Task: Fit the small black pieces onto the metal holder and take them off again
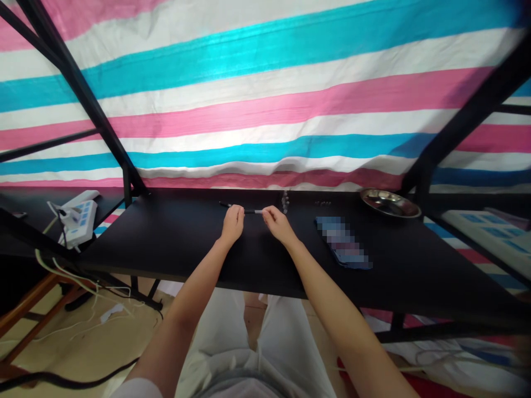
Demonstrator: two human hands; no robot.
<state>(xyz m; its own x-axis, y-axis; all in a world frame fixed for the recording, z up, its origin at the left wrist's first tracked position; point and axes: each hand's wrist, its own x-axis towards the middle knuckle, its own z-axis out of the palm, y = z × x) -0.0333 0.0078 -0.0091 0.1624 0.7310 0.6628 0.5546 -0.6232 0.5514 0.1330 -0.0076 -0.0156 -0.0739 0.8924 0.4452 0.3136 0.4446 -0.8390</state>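
Observation:
A thin black pen-like stick (252, 211) is held level between my two hands, just over the black table. My left hand (233, 222) is closed around its left part, and a dark end sticks out past the fingers. Thumb and fingers of my right hand (275, 222) pinch the other end, where a short paler grey section shows. The exact kind of stick is too small to tell. Just beyond my right hand lies a short row of small shiny pieces (285, 202). Several tiny dark pieces (326, 203) lie farther right.
A round metal dish (390, 203) stands at the table's back right. Nearer lies a flat, pixelated blue object (343, 243). At left, a white power strip (81, 221) holds plugs and cables. Black frame posts and a striped sheet (265, 116) bound the black table (166, 243).

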